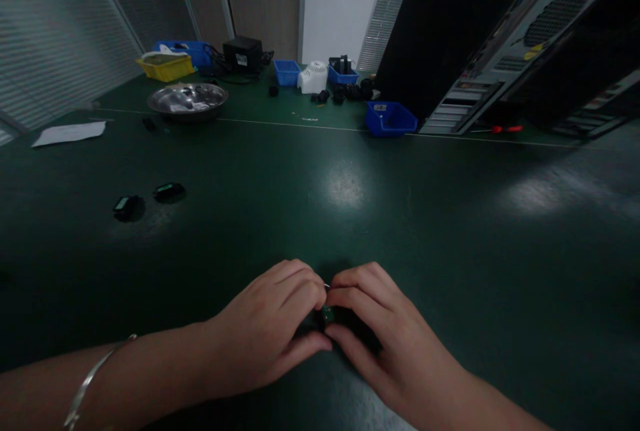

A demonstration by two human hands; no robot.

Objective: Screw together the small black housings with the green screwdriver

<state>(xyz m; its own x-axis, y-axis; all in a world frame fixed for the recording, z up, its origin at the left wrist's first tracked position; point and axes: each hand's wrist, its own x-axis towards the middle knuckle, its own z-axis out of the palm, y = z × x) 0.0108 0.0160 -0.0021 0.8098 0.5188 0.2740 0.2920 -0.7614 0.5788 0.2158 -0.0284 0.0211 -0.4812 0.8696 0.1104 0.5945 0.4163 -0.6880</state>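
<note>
Close in front of me, both hands meet over the green table. Between their fingertips shows a small green circuit board (327, 314), mostly covered by the fingers. My left hand (275, 318) is closed, its fingers curled along the board's left side. On the opposite side my right hand (383, 331) pinches the board with thumb and fingers. A thin bright strip or pin (327, 285) sticks out between the index fingers; its kind is too small to tell. Farther left lie two small black modules, one black module (126, 207) and another black module (169, 190), each with a greenish face.
A metal bowl (186, 116) with small parts stands at the back left, near a white paper (70, 133) and a yellow bin (167, 70). At the back right are a blue bin (391, 119), a computer case (480, 78) and a red-handled tool (507, 129).
</note>
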